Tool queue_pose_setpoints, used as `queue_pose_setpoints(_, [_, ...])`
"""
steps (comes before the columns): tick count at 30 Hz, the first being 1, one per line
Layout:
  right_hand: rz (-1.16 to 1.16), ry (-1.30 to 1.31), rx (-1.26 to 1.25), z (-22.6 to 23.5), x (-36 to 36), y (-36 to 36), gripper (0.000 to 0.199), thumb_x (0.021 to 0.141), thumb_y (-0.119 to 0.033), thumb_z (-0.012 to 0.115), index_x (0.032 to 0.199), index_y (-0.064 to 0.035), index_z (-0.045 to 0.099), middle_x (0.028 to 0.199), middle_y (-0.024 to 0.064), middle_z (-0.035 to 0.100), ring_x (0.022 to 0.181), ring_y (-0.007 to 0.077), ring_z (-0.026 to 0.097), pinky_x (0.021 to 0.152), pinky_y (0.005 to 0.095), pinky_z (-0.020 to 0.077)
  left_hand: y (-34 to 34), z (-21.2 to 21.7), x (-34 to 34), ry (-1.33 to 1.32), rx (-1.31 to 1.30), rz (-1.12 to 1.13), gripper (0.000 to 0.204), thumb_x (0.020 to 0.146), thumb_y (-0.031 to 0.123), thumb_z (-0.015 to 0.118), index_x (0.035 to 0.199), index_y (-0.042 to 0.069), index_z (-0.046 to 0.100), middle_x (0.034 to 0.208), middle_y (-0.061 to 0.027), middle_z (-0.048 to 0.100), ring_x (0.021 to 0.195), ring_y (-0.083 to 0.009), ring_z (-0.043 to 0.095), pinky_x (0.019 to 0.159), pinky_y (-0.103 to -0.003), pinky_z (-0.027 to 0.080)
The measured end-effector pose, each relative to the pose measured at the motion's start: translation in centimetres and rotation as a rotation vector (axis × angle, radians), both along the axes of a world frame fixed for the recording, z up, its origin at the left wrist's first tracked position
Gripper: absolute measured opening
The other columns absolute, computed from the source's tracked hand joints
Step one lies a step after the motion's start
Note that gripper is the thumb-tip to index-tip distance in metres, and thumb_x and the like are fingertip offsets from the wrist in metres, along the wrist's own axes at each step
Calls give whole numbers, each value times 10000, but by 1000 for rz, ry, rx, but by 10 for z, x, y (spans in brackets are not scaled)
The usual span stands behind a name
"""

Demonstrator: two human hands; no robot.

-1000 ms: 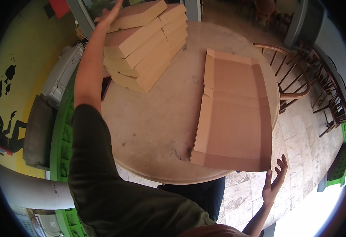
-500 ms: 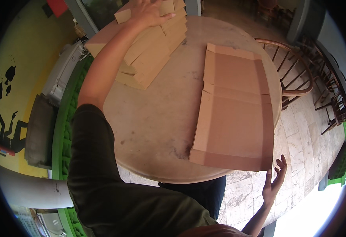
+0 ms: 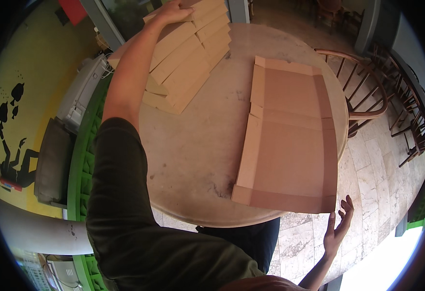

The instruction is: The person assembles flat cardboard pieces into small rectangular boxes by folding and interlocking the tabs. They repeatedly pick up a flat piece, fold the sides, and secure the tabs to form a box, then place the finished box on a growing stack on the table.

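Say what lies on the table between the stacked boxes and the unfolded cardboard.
In the head view, only pale tabletop with faint smudges shows between the stacked boxes and the unfolded cardboard.

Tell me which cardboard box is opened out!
The wide box at the right of the table, near the right hand: it lies spread open, inside showing, while the stacked boxes by the left hand look folded shut.

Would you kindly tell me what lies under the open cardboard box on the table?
The open cardboard box lies on the round table, visible to its left; its near right corner juts past the edge, above the tiled floor. Whatever the box covers is hidden.
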State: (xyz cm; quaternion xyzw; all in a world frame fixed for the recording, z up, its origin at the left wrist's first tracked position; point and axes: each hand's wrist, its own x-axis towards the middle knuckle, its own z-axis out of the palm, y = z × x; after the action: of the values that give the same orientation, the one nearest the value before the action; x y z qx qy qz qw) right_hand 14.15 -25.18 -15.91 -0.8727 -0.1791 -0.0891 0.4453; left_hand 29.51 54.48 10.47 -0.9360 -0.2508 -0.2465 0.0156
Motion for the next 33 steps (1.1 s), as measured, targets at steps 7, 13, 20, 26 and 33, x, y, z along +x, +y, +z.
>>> queue_pose_setpoints(7, [-23,-4,-7,-2,0,-6,536,1057,-389,582,1453,-33,522,1589,200,485,1349,380,545,1042,540,463,22,-6,-3,-17,10,-47,774,950,669,623,1535,165,574,1527,-155,601,1404,-359,569,1163,-439,456])
queue_pose_setpoints(13, [-14,6,4,-3,2,-5,478,1051,-348,602,1410,-37,545,1577,208,495,1351,388,545,1032,533,471,13,-6,-6,-27,23,-105,717,995,637,586,1543,176,566,1533,-155,595,1418,-348,557,1181,-439,441])
queue_pose_setpoints(20, [-6,27,3,-3,3,-1,425,1045,-306,615,1367,-34,565,1560,218,503,1360,384,540,1014,518,477,-2,-5,-8,-39,33,-166,683,1012,576,608,1494,90,604,1483,-187,627,1380,-351,586,1146,-437,459])
queue_pose_setpoints(26, [-11,2,34,5,2,7,371,1040,-242,625,1322,-5,579,1528,224,534,1338,376,561,995,479,490,-2,-3,-5,49,41,-102,758,1021,677,536,1560,143,534,1603,-160,513,1477,-342,486,1205,-441,408])
queue_pose_setpoints(33, [225,-281,-38,32,-2,64,323,853,35,727,1172,3,686,1276,208,694,1207,392,658,1003,463,520,-89,10,-35,-46,51,-142,773,1073,497,578,1677,109,291,1743,-289,110,1618,-476,66,1303,-596,163])
